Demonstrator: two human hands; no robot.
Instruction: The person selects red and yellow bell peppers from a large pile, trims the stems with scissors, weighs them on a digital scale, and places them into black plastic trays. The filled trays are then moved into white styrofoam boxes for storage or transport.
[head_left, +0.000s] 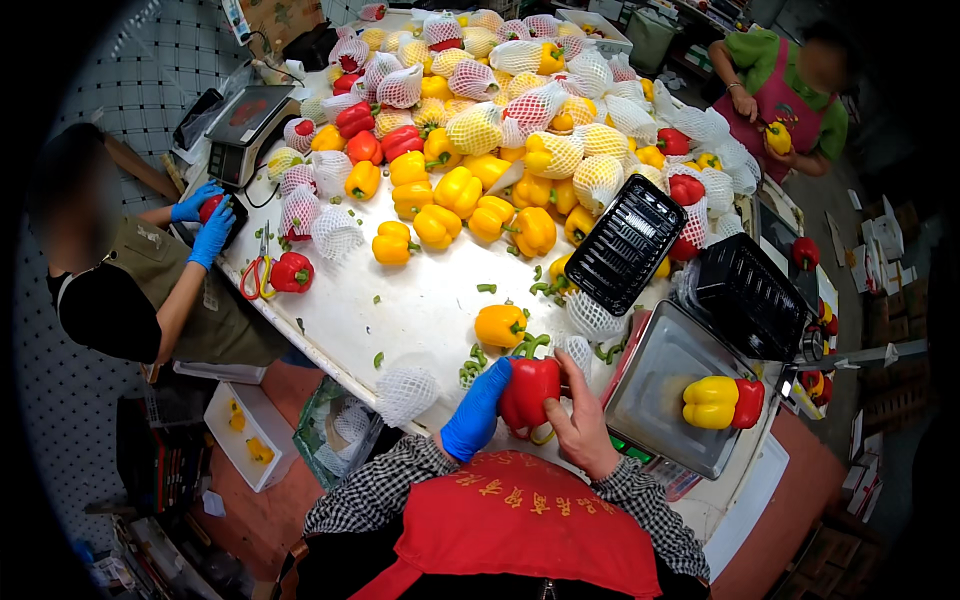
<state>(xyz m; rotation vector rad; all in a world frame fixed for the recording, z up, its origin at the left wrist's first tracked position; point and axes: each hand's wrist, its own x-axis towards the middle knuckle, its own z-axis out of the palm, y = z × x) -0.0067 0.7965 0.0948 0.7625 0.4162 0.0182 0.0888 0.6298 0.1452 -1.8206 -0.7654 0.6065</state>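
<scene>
A red bell pepper with a curved green stem is held between my two hands at the table's near edge. My left hand, in a blue glove, grips its left side. Bare fingers of my right hand rest along its right side. Just beyond it lies a yellow bell pepper, with cut green stems beside my left hand. Partly hidden below the red pepper are what look like scissor handles. To the right, a weighing scale's metal pan bears a yellow pepper and a red one.
Peppers in foam net sleeves are heaped across the far table. Black plastic trays lie at right. At left, a gloved co-worker holds a red pepper near red-and-yellow scissors; another person holds a yellow pepper at far right.
</scene>
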